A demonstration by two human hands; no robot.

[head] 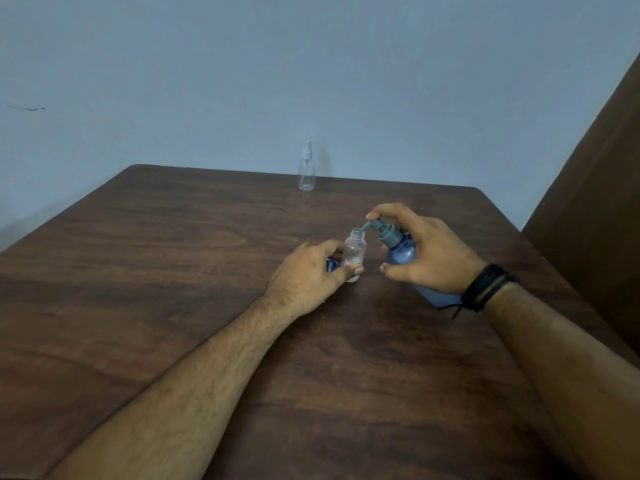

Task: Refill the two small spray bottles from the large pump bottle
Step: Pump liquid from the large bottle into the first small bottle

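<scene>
Presently, two small spray bottles are counted, and one large pump bottle [401, 252]. The uncapped small bottle [355, 252] stands near the table's middle, pinched low by the left hand [308, 275]. The right hand [427, 254] grips the tilted pump bottle, forefinger on the pump head [379, 227], spout over the open neck. The capped spray bottle [306, 168] stands upright, well apart at the far edge. Bare wooden table [173, 254] lies wide on the left; a brown panel [595, 188] borders the right.
</scene>
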